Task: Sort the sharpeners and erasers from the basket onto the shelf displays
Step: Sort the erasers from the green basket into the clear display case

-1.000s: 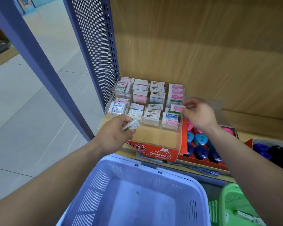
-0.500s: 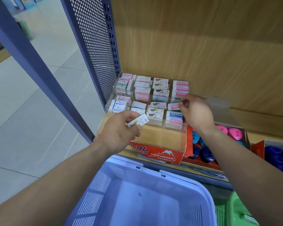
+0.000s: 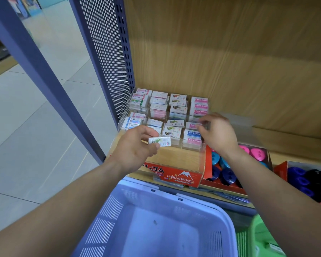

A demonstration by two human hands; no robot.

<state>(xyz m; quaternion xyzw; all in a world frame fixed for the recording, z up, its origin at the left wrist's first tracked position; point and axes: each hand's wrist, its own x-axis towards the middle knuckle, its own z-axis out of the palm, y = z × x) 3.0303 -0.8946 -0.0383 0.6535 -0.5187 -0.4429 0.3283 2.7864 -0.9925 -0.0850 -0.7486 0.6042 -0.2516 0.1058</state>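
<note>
**Erasers at the display tray**

Left hand (image 3: 135,145) pinches a small white, green-printed eraser (image 3: 159,141) above the clear plastic compartment tray (image 3: 200,160). Right hand (image 3: 217,134) grips a pink-labelled eraser (image 3: 192,125) lying in its right-hand column. Lilac slotted basket (image 3: 202,200) below.

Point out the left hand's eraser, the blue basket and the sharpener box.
eraser (image 3: 159,141), head view, middle of its wrapper.
blue basket (image 3: 115,204), head view, slotted left wall.
sharpener box (image 3: 208,166), head view, red left wall.

Head camera looks steeply down, close over shelf (image 3: 278,138) and basket (image 3: 208,203).
</note>
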